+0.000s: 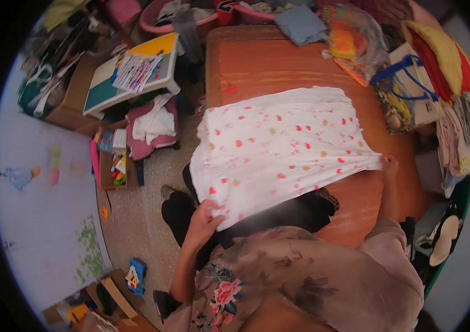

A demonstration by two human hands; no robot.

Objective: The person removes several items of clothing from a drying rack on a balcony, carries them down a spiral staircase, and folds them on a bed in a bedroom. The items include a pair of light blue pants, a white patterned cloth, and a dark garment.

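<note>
A white cloth (260, 149) printed with red and tan fruit-like shapes lies spread over an orange-brown mat-like surface (255, 62) and part of my lap. My left hand (206, 218) pinches its near left corner between thumb and fingers. At the near right, my right hand (389, 164) grips the opposite corner and draws the fabric into a point with folds running from it. The far edge of the cloth rests on the surface, slightly uneven. Fingers of the right hand look small and a bit blurred.
Beyond the surface stand pink basins (201, 25) and a folded blue cloth (301, 25). On the right are a tote bag (409, 91) and stacked clothes (453, 137). At left are a child's table (135, 74), a pink stool (154, 133), a toy box (114, 166) and a toy truck (136, 276).
</note>
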